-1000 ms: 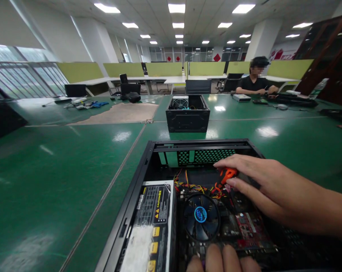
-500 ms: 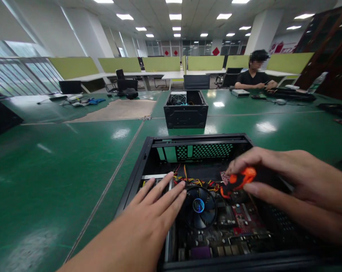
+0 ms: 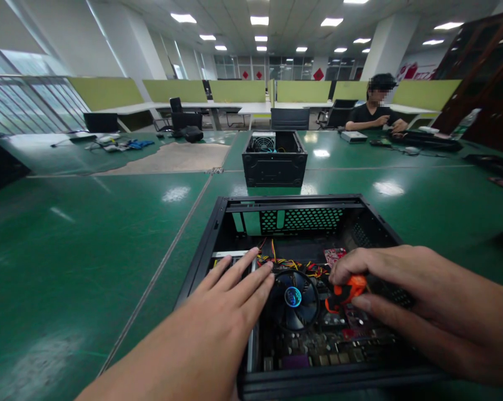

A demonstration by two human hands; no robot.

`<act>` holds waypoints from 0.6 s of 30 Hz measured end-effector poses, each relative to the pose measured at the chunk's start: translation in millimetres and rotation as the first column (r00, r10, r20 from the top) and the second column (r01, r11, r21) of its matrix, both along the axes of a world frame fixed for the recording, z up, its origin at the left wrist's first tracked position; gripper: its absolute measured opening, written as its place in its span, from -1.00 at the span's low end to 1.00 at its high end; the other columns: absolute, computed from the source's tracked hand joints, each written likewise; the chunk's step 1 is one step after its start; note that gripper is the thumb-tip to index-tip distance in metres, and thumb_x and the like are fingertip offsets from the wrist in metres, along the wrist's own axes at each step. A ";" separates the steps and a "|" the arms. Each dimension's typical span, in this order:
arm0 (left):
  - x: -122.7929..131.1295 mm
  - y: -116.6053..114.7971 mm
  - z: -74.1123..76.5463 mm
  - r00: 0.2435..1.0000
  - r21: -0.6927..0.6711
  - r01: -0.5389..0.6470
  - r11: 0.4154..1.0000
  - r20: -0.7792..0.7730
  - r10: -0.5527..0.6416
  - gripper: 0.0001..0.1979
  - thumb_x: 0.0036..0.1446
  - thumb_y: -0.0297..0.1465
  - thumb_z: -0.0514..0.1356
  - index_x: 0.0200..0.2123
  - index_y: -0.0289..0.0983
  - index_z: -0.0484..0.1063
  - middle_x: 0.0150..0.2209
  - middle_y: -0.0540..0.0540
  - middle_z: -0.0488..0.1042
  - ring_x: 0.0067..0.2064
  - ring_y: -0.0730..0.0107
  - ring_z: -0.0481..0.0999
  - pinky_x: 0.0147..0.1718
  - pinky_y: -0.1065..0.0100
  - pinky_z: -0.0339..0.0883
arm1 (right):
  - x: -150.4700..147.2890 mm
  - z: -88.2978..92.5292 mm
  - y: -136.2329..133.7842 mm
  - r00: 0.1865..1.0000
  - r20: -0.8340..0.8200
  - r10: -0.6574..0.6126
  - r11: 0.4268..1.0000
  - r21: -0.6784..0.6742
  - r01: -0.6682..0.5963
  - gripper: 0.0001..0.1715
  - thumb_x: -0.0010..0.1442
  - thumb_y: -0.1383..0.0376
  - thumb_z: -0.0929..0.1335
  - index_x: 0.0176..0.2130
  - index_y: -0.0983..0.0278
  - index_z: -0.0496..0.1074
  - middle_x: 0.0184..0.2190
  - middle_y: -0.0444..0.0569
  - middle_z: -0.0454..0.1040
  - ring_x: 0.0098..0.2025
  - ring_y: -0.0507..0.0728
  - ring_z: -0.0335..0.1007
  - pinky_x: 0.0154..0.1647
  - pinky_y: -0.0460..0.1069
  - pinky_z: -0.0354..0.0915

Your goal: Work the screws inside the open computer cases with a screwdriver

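A black computer case (image 3: 201,245) lies open in front of me, its motherboard and bundled red and yellow wires showing. My left hand (image 3: 230,301) rests with fingers stretched out over a metal-edged unit at the case's left, the fingertips beside the round CPU fan (image 3: 293,298). Between the thumb and fingers of my right hand (image 3: 402,295) is an orange-and-black screwdriver (image 3: 349,289), held low over the motherboard to the right of the fan. Its tip is hidden. A red circuit board (image 3: 334,255) shows just beyond the right fingers.
Behind the case, a second black computer case (image 3: 275,167) stands on the green table (image 3: 109,234). A person (image 3: 376,108) sits at the far right, near a bottle (image 3: 466,123) and a silver box (image 3: 353,136). Gloves and cables (image 3: 122,143) lie far left.
My right hand has moved down and slightly left with the screwdriver, lower over the motherboard. My left hand stays spread in nearly the same place.
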State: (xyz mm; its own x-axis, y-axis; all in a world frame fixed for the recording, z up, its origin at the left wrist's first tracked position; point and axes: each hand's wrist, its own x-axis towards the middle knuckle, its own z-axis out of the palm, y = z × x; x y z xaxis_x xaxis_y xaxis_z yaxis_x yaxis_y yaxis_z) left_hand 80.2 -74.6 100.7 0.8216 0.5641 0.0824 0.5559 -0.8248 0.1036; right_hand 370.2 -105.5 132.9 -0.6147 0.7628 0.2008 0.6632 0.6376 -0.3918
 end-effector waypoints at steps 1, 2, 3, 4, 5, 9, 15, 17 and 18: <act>-0.3 -0.4 -0.1 1.000 -0.003 -0.001 1.000 0.001 0.001 0.00 -0.11 -0.07 0.37 0.36 -0.15 0.05 0.35 -0.15 0.12 0.30 -0.17 0.20 0.24 -0.17 0.15 | -0.6 -1.1 -0.4 1.000 -0.005 0.000 1.000 0.005 0.000 -0.61 0.30 0.36 0.24 0.12 0.15 0.30 -0.04 -0.06 0.55 -0.10 0.11 0.53 -0.22 -0.06 0.47; -0.7 -0.9 -0.1 1.000 -0.007 -0.001 1.000 0.004 0.001 0.00 -0.12 -0.08 0.37 0.36 -0.15 0.06 0.34 -0.16 0.13 0.30 -0.18 0.21 0.24 -0.17 0.15 | -1.2 -2.5 -0.6 1.000 -0.010 -0.002 1.000 0.012 0.002 -0.63 0.30 0.36 0.25 0.09 0.17 0.32 -0.07 -0.06 0.56 -0.13 0.10 0.54 -0.24 -0.06 0.47; -1.1 -1.3 -0.1 1.000 -0.009 -0.005 1.000 0.005 0.005 0.00 -0.13 -0.09 0.38 0.36 -0.16 0.07 0.34 -0.17 0.14 0.29 -0.19 0.21 0.24 -0.17 0.15 | -1.9 -3.9 -0.6 1.000 -0.016 -0.004 1.000 0.027 0.005 -0.67 0.29 0.35 0.28 0.05 0.18 0.36 -0.11 -0.05 0.58 -0.17 0.11 0.54 -0.27 -0.06 0.46; -1.5 -1.8 -0.1 1.000 -0.011 -0.009 1.000 0.008 0.009 0.01 -0.15 -0.09 0.39 0.35 -0.17 0.08 0.34 -0.18 0.15 0.29 -0.20 0.21 0.24 -0.18 0.16 | -2.7 -4.9 -0.3 1.000 -0.023 -0.005 0.999 0.050 0.006 -0.72 0.28 0.32 0.31 0.00 0.19 0.39 -0.16 -0.05 0.59 -0.22 0.11 0.55 -0.30 -0.05 0.45; -1.8 -2.1 -0.1 1.000 -0.012 -0.014 1.000 0.007 0.014 0.03 -0.17 -0.10 0.40 0.35 -0.18 0.08 0.34 -0.19 0.15 0.29 -0.20 0.20 0.24 -0.18 0.16 | -3.5 -5.2 0.1 1.000 -0.026 -0.005 0.998 0.064 0.006 -0.76 0.26 0.29 0.33 -0.05 0.20 0.42 -0.20 -0.05 0.60 -0.26 0.12 0.55 -0.33 -0.03 0.45; 0.6 -2.9 0.9 0.999 -0.021 -0.031 0.999 -0.009 0.031 0.08 -0.24 -0.12 0.43 0.35 -0.17 0.09 0.35 -0.17 0.11 0.32 -0.19 0.16 0.25 -0.19 0.12 | -9.8 3.6 2.2 0.999 -0.022 0.030 0.999 -0.028 -0.031 -0.72 0.28 0.30 0.34 0.00 0.13 0.43 -0.12 -0.11 0.59 -0.18 0.11 0.55 -0.24 -0.05 0.46; 6.8 -5.6 7.3 0.999 -0.079 -0.041 0.996 0.004 0.042 0.02 -0.18 -0.17 0.41 0.35 -0.17 0.09 0.35 -0.21 0.12 0.33 -0.17 0.13 0.29 -0.16 0.04 | -37.5 16.6 5.9 0.989 -0.041 0.140 0.990 0.005 -0.140 -0.58 0.33 0.36 0.27 0.16 0.15 0.32 0.10 -0.10 0.48 0.10 0.08 0.42 0.07 -0.08 0.38; 7.6 -6.2 9.6 0.999 -0.096 -0.040 0.995 -0.005 0.039 -0.03 -0.16 -0.17 0.40 0.33 -0.19 0.14 0.33 -0.24 0.16 0.33 -0.19 0.13 0.29 -0.17 0.02 | -46.7 15.3 8.2 0.983 -0.007 0.185 0.983 -0.011 -0.185 -0.63 0.34 0.36 0.24 0.12 0.23 0.36 0.07 -0.04 0.49 0.11 0.08 0.41 0.10 -0.07 0.36; 8.0 -6.1 10.6 0.999 -0.105 -0.039 0.994 -0.014 0.038 -0.04 -0.16 -0.16 0.40 0.32 -0.20 0.17 0.32 -0.25 0.17 0.32 -0.20 0.14 0.29 -0.19 0.00 | -50.0 14.5 9.3 0.979 0.002 0.203 0.979 -0.021 -0.203 -0.65 0.35 0.36 0.23 0.09 0.25 0.38 0.05 -0.03 0.51 0.10 0.08 0.41 0.12 -0.06 0.34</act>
